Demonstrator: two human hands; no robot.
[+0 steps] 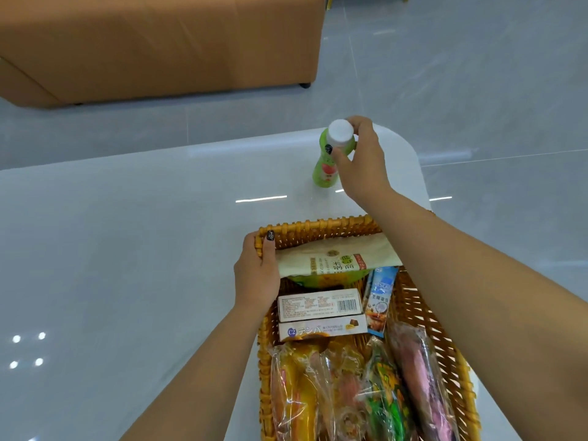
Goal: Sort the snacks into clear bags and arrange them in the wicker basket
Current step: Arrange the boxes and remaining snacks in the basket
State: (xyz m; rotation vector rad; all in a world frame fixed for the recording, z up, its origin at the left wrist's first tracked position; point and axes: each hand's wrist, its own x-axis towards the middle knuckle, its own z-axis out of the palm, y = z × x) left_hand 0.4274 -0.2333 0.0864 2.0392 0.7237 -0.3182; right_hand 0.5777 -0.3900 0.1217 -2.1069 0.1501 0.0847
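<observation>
A home living room: an orange sofa (159, 46) on glossy grey floor tiles (477, 74) beside a white table (127, 249)

Woven wicker, glossy plastic and printed card on a polished white table

The table (127, 249) is finished smooth and glossy, ceiling lights being mirrored in it. The basket (318, 226) is woven of rough golden wicker. At its 6 o'clock end, crinkled clear plastic bags (318, 393) are seen; printed card boxes (319, 305) lie at centre. At 12 o'clock, the green bottle (324, 168) is sleeved in shiny plastic and capped in matt white.
</observation>
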